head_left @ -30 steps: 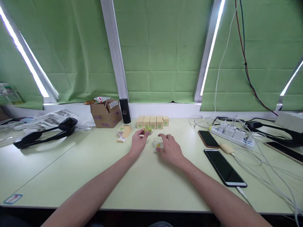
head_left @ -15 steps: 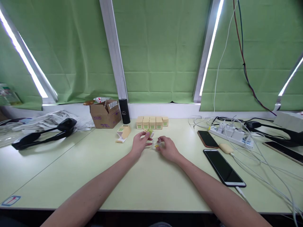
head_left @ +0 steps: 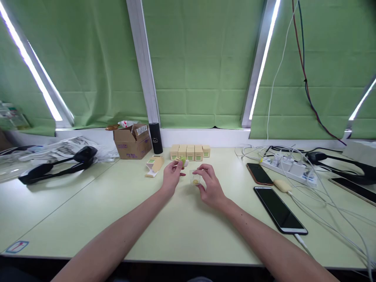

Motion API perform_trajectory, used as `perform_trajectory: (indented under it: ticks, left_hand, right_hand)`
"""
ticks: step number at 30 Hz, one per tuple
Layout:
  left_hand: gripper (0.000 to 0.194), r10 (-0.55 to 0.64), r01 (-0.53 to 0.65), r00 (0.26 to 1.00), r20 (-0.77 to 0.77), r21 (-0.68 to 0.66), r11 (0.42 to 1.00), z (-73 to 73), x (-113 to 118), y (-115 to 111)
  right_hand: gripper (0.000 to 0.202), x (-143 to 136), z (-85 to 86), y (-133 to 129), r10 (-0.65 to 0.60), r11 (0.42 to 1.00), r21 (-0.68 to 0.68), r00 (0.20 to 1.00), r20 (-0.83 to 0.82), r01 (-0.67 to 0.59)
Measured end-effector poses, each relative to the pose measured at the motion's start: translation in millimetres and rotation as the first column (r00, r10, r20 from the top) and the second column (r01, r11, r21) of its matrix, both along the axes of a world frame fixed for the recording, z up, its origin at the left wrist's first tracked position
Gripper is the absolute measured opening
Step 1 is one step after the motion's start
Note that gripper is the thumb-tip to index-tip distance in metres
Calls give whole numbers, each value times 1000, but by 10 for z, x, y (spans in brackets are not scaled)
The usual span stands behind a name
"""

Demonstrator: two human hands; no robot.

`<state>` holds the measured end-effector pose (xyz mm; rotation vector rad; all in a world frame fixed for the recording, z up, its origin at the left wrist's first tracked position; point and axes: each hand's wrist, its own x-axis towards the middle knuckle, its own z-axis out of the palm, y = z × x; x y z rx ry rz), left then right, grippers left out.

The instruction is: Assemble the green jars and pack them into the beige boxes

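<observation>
Between its thumb and fingers, my left hand point(head_left: 172, 177) holds a small green and white item point(head_left: 184, 161), raised a little over the table. My right hand point(head_left: 210, 185) grips a small clear container point(head_left: 195, 178) with something yellowish at its bottom. The two hands are apart, with the container between them. Behind them stands a row of several small beige boxes point(head_left: 190, 153) with green labels. To the left of my left hand, an opened beige box point(head_left: 154, 166) lies with its flap out.
A cardboard box point(head_left: 132, 144) and a black cylinder point(head_left: 155, 138) stand at the back left. Black straps point(head_left: 61, 164) lie further left. Two phones point(head_left: 279, 209) point(head_left: 259, 174), a power strip point(head_left: 289, 168) and loose white cables fill the right side.
My left hand has drawn slightly left, away from the clear container, with the green and white item. My right hand has turned and its fingers now reach over the container's top. The view has shifted slightly.
</observation>
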<state>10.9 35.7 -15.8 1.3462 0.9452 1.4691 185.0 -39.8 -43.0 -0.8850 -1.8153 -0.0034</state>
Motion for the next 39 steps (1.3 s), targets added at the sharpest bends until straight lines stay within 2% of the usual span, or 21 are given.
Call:
perform_trajectory:
  ticks: [5,9,12,15,17,19,27,39]
  left_hand:
    - [54,5,-5,1000,-12,30,1000,-4,-2,-2]
    - [53,27,-24,999,-42,85,996,-2,-4,-9]
    - [53,24,-17,998,-58,119,993,1,-1,-18]
    - [54,24,-14,997,-74,130,991,-7,6,-22]
    - [55,18,-8,997,-80,122,993,-19,10,-19]
    - [58,11,-2,996,-85,104,995,-32,15,-13]
    - [67,-60,59,989,-139,-9,998,-2,47,-72]
    - [63,-113,118,979,-172,18,993,-53,62,-74]
  right_hand:
    - [45,-12,44,-23,34,999,-31,996,-80,-36]
    - [40,-27,82,-10,78,972,-185,937,-341,-148]
    - [47,-27,94,18,105,885,-316,808,-580,-342]
    - [53,-10,87,64,87,772,-364,654,-752,-521]
    - [55,6,80,96,35,722,-383,583,-811,-576]
    - [55,19,76,119,-11,698,-399,548,-837,-595]
    - [55,9,51,138,-25,698,-412,556,-831,-585]
    - [51,-19,29,152,51,701,-356,541,-840,-619]
